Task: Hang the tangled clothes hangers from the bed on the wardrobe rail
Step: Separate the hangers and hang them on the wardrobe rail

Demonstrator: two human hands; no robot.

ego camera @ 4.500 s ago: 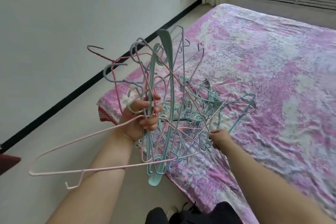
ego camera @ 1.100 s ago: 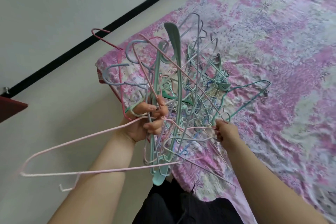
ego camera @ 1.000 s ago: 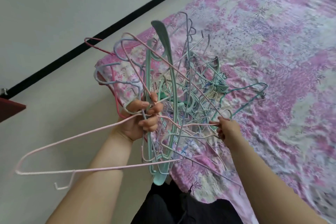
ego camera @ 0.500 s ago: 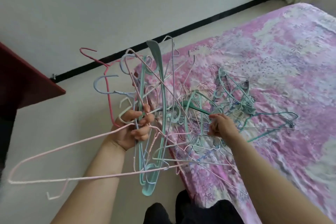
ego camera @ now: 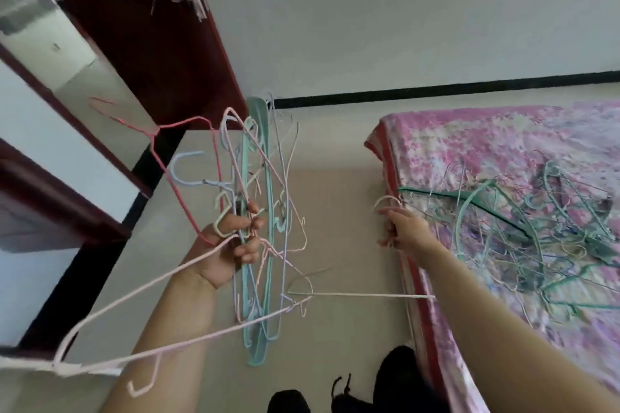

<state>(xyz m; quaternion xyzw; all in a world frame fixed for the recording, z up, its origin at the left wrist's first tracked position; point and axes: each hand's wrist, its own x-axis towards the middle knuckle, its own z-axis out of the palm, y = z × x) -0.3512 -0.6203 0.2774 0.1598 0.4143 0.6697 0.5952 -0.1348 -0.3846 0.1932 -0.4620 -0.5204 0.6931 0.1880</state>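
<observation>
From the head view, the left hand (ego camera: 235, 245) is clenched around a bunch of pastel wire and plastic clothes hangers (ego camera: 265, 211), held upright over the pale floor (ego camera: 342, 211), with one long pale pink wire hanger (ego camera: 144, 292) sticking out low to the left. The right hand (ego camera: 402, 231) reaches to the edge of the bed with the pink floral sheet (ego camera: 503, 144) and pinches the hook of a cream wire hanger (ego camera: 387, 204); its long bar seems to run back toward the held bunch, so it is best drawn free slowly, watching for snags. The rest of the tangled green and grey hangers (ego camera: 536, 228) lie on the sheet, well apart from the held bunch. The dark red wooden wardrobe door (ego camera: 141, 27) with a mirror panel (ego camera: 43, 54) stands left; no rail shows. The protruding pink hanger looks likely to catch that door on the way in. Black shoes (ego camera: 392, 379) show below.
</observation>
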